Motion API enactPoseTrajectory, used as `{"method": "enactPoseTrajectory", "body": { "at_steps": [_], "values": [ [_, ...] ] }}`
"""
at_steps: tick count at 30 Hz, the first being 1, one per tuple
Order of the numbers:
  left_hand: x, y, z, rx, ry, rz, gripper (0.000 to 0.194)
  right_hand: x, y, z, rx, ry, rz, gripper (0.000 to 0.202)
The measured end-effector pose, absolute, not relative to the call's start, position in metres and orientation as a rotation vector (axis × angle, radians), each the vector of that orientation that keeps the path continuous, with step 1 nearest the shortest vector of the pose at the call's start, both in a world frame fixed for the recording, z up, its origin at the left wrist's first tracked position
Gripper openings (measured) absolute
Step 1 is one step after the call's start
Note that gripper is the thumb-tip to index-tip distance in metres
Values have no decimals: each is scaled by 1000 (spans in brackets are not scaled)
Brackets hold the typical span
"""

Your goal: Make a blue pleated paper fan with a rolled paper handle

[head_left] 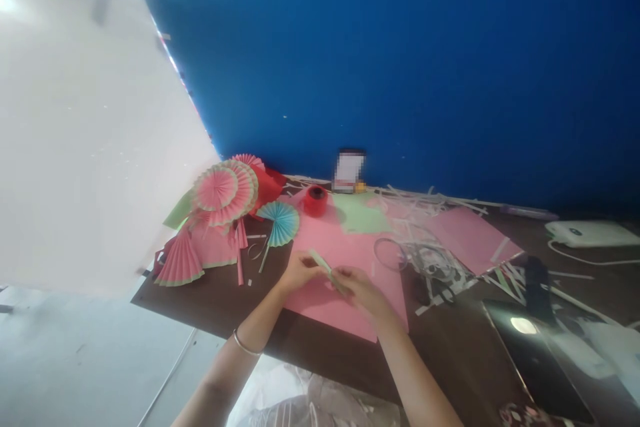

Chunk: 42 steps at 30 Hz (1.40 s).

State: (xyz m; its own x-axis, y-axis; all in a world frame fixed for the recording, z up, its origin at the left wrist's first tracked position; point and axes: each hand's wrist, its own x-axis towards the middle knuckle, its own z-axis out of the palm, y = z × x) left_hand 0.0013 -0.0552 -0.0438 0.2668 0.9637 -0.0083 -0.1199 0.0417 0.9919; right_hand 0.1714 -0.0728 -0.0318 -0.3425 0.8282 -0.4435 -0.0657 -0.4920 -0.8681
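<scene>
My left hand (300, 271) and my right hand (354, 285) are close together above a large pink paper sheet (330, 323). Between them is a narrow, pale green folded paper strip (320, 259), its upper end pointing away from me. The fingers of both hands are closed on it. To the left of my hands lies a blue pleated paper fan (280, 222) with a thin green stick. Farther left sit several pink pleated fans (183, 259), some edged in green. Part of the strip is hidden behind my fingers.
A red tape roll (315, 201) and a green paper sheet (361, 211) lie beyond my hands. To the right are white paper scraps (435, 260), scissors (443, 291), a pink sheet (473, 240), a dark tablet-like device (537, 353) and a white device with a cable (593, 233). A blue wall (400, 67) rises behind.
</scene>
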Motion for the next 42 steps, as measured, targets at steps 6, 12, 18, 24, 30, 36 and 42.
{"method": "enactPoseTrajectory", "body": {
  "at_steps": [6,12,18,24,30,36,42],
  "values": [
    [-2,-54,-46,1212,1094,1052,20,172,-76,-36,-1241,-959,1934,33],
    [2,-53,-47,1211,1128,1090,23,163,-80,-32,-1403,-1140,1585,34],
    [0,-51,-50,1175,1183,1135,27,153,-86,-24,-1466,-1382,1139,31],
    [1,-50,-53,1013,1126,1138,28,155,-86,-35,-1485,-1429,1086,30],
    [0,-47,-53,1003,1099,1170,26,160,-83,-37,-1462,-1529,1101,28],
    [2,-47,-56,1017,1218,1195,26,157,-82,-44,-1460,-1477,1213,32],
    [5,-47,-57,960,1288,1282,26,154,-78,-47,-1403,-1283,1543,39]
  ]
}}
